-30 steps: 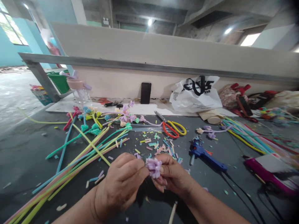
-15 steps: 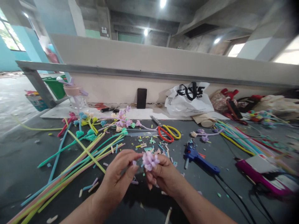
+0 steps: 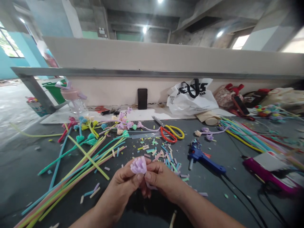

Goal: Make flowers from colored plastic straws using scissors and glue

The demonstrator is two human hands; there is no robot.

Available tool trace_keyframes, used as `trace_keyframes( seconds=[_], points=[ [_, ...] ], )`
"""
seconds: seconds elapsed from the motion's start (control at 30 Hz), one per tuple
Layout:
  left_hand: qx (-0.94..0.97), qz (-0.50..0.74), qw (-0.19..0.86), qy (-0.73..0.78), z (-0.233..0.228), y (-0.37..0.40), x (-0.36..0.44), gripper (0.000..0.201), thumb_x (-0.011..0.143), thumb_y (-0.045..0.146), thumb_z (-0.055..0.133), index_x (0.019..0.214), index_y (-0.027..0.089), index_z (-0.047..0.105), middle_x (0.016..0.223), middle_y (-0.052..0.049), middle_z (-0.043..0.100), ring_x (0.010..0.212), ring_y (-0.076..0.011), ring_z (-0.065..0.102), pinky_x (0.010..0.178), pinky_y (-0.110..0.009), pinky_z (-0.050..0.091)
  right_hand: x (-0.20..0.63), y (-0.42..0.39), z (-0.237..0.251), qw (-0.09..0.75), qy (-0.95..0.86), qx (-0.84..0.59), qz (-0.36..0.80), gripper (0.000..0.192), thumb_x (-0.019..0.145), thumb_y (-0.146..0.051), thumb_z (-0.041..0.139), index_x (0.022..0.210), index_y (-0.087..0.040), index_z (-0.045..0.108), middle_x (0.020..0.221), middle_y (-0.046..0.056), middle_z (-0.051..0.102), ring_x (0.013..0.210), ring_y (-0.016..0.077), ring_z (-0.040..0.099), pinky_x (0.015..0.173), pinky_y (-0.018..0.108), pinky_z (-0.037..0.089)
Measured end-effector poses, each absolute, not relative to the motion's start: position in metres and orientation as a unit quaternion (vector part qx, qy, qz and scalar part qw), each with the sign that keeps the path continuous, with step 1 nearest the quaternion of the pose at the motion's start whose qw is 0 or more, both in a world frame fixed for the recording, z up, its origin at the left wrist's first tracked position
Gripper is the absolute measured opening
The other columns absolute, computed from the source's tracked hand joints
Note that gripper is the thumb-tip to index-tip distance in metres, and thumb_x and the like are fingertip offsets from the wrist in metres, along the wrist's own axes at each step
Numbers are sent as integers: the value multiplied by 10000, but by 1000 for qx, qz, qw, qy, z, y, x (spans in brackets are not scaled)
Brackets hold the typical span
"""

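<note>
A lilac pipe-cleaner flower (image 3: 138, 165) is held between both hands, low over the middle of the dark table (image 3: 78, 205). My left hand (image 3: 123, 183) pinches it from the left, thumb and fingers closed near its base. From the other side, my right hand (image 3: 161, 179) grips just below the petals, fingers curled around what looks like a lilac stem, mostly hidden. Short cut pipe-cleaner pieces (image 3: 169, 156) lie scattered just beyond the hands. Scissors with red and yellow handles (image 3: 172, 133) rest farther back, and a blue glue gun (image 3: 206, 160) lies to the right.
Long pipe cleaners (image 3: 78, 177) spread across the left, below finished flowers (image 3: 86, 137). More strands (image 3: 251, 136) and a purple-and-white glue gun (image 3: 270, 174) with trailing cords occupy the right. Along the back stand a phone (image 3: 142, 98), a clear bottle (image 3: 74, 101) and a white bag (image 3: 192, 99).
My left hand has closed onto the flower, which it was apart from before. The flower has shifted left and tilted, its petals now drawn closer together.
</note>
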State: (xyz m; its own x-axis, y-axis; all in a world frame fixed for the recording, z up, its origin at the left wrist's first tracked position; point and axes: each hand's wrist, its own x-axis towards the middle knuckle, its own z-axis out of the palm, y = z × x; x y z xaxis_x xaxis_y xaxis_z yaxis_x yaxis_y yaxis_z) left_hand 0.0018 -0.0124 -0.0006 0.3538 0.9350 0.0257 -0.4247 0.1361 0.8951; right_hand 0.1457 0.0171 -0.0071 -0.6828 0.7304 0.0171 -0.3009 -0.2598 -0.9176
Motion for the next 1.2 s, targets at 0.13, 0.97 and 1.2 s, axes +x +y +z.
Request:
trace_keyframes(
  seconds=[0.13,0.97,1.2],
  points=[
    [326,508,755,257,7,-5,-6,132,793,289,539,829,181,604,800,-30,591,658,-148,573,573,-310,501,146,17,-2,313,-538,-214,753,349,695,-435,650,769,-94,638,615,12,598,534,82,553,526,201,456],
    [420,356,748,369,6,2,-13,211,809,330,519,730,139,555,541,55,375,398,-25,218,296,-122,221,155,23,8,428,-511,-232,708,315,736,-252,660,1015,-210,521,889,14,556,711,105,567,580,207,441],
    [446,385,698,407,-2,1,-7,299,751,440,553,657,160,510,477,80,333,369,-30,217,304,-141,219,153,20,11,443,-517,-259,685,346,696,-221,689,1000,-215,525,867,4,556,720,106,563,615,221,442]
  ],
)
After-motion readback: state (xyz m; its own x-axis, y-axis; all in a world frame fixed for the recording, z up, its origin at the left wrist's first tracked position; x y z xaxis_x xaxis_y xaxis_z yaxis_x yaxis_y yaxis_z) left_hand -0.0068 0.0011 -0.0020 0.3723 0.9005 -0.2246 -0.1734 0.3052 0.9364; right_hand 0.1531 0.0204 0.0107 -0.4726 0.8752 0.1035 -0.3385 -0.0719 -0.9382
